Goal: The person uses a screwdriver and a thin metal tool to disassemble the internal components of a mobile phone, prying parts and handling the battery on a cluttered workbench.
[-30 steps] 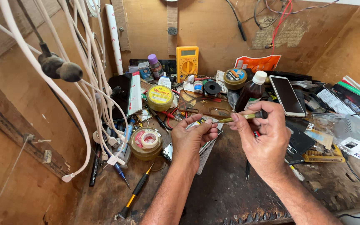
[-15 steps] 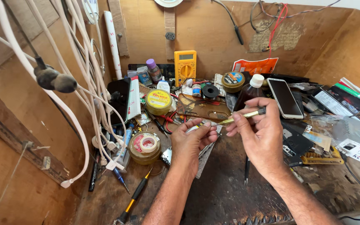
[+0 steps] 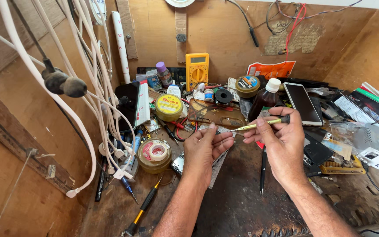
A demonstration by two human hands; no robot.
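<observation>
The right hand (image 3: 286,147) pinches a slim yellow-green precision screwdriver with a black cap (image 3: 262,124) between thumb and fingers. Its long axis runs nearly level, with the thin metal tip pointing left toward the left hand (image 3: 205,149). That hand is curled around a small flat object, largely hidden, above the dark scuffed wooden bench (image 3: 242,206).

bright, even daylight fills the bench (image 3: 242,206); soft shadows sit just beneath the hands. mild glare whitens the phone screen (image 3: 302,103) right of the bench's middle. wide-lens bending curves the edges; focus stays sharp.
</observation>
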